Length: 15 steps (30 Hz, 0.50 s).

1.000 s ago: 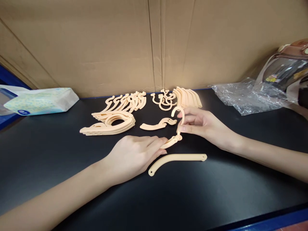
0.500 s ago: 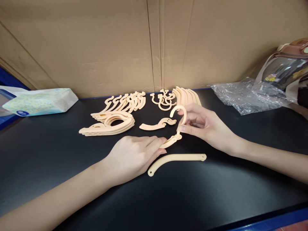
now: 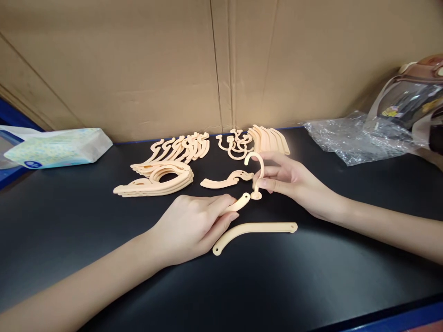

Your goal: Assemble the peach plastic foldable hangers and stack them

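My left hand (image 3: 199, 226) is closed around a peach plastic hanger arm (image 3: 241, 202), whose holed end sticks out past the fingertips. Between thumb and fingers, my right hand (image 3: 289, 180) pinches a peach hanger hook (image 3: 260, 168), held upright with its round foot at the bottom. That foot is right beside the holed end of the arm; whether they touch I cannot tell. In front of both hands lies a curved hanger bar (image 3: 256, 227) with a hole at each end. Behind them rests a shorter curved piece (image 3: 226, 179) with a shaped end.
Stacked hanger parts (image 3: 155, 180) lie at the left. Farther back are a row of curved arms (image 3: 180, 146), loose hooks (image 3: 237, 145) and more bars (image 3: 268, 138). A tissue pack (image 3: 58, 147), crumpled clear plastic (image 3: 356, 138) and a bottle (image 3: 411, 99) flank the black table (image 3: 311, 286).
The hook's foot, earlier overlapping the arm's end, now appears beside it, and the arm's hole shows. The hook has shifted slightly left and stands more upright.
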### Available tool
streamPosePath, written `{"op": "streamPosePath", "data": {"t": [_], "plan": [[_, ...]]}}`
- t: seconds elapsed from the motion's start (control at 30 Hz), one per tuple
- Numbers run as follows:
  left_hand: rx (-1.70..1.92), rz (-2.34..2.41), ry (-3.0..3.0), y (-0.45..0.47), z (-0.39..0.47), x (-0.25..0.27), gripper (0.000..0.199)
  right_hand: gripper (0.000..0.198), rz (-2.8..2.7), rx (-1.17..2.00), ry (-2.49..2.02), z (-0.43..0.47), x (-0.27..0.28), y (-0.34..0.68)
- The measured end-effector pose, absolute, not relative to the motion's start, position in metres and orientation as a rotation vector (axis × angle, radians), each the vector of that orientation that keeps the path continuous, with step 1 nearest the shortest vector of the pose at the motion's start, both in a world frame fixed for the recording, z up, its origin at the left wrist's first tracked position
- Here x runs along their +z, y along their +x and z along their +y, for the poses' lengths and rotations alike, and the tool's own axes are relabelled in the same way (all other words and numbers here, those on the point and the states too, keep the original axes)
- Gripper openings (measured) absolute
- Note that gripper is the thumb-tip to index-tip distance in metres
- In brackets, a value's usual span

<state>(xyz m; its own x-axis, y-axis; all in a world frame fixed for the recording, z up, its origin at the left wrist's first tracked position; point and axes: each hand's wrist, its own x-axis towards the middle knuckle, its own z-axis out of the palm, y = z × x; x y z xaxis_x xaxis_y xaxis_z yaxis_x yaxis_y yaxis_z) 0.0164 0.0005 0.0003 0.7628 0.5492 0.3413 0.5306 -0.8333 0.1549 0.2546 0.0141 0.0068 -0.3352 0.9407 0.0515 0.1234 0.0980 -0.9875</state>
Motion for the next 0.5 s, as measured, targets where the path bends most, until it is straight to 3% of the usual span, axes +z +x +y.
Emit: {"op": "streamPosePath", "data": {"t": [0.5], "plan": [[0.533,0.824,2.9,0.0164,0.0015,0.0033,0.02,0.036,-1.55,1.482,-0.992,0.0154,0.005,0.2564]]}}
